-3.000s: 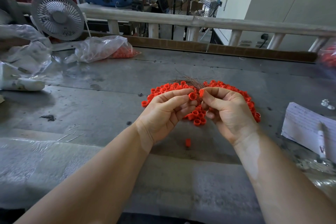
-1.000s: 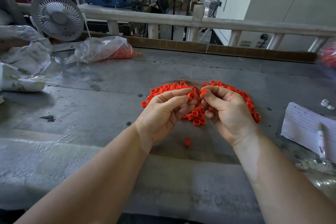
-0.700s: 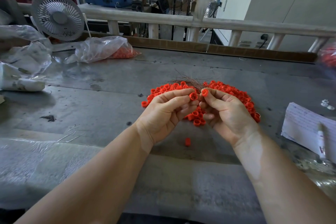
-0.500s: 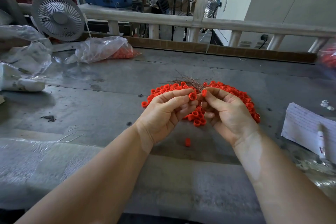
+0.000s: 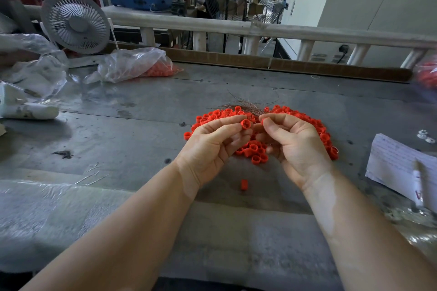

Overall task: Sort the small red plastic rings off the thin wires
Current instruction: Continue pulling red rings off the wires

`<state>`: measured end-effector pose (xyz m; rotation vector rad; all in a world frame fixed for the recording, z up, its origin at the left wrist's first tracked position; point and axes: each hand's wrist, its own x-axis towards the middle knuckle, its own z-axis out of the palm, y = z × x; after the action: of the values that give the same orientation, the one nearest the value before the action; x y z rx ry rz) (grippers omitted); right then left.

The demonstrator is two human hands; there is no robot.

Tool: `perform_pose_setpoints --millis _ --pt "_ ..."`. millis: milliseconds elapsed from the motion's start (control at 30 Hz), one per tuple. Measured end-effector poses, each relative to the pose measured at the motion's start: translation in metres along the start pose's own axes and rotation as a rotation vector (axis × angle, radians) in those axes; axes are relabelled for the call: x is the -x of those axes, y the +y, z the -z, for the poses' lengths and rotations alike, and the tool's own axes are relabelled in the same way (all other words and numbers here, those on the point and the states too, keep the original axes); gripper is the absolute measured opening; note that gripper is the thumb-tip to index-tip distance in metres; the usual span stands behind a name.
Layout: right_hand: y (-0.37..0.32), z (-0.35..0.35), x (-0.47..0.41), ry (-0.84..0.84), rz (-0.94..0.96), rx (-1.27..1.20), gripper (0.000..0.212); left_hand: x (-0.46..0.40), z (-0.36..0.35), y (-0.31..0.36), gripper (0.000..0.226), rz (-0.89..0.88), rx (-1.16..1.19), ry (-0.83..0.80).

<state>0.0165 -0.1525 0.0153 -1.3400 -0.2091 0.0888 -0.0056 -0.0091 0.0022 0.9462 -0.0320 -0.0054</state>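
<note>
left hand point(image 5: 210, 146) pinched ring point(image 5: 246, 124) | right hand point(image 5: 295, 146) pinched another ring point(image 5: 263, 121) just beside | wires point(image 5: 246, 104) lay beyond both

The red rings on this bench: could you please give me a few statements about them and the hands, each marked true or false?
1. The left hand pinches a red ring at its fingertips. True.
2. The pile of red rings lies inside a metal tray. False: it lies loose on the bare table.
3. A lone ring lies nearer the person than the pile. True.
4. The thin wires lie at the near edge of the pile. False: they lie at its far edge, beyond the hands.
5. The right hand rests flat on the sheet of paper. False: it is raised over the pile, fingers curled, pinching something red.
</note>
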Motion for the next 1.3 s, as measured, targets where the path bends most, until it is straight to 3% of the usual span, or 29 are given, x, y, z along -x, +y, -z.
perform_pose_setpoints --millis 267,533,1300 --pt "0.0011 0.0011 0.0011 0.010 0.148 0.095 0.020 -0.0007 0.0028 -0.0019 0.028 -0.008 -0.050 -0.015" --pt "0.0018 0.0002 0.0007 -0.012 0.170 0.141 0.022 -0.0013 0.0032 -0.0045 0.021 -0.020 -0.104 -0.050" --pt "0.0051 -0.0042 0.0012 0.012 -0.086 -0.022 0.011 -0.0003 -0.0016 -0.0073 0.018 -0.078 -0.161 -0.009"
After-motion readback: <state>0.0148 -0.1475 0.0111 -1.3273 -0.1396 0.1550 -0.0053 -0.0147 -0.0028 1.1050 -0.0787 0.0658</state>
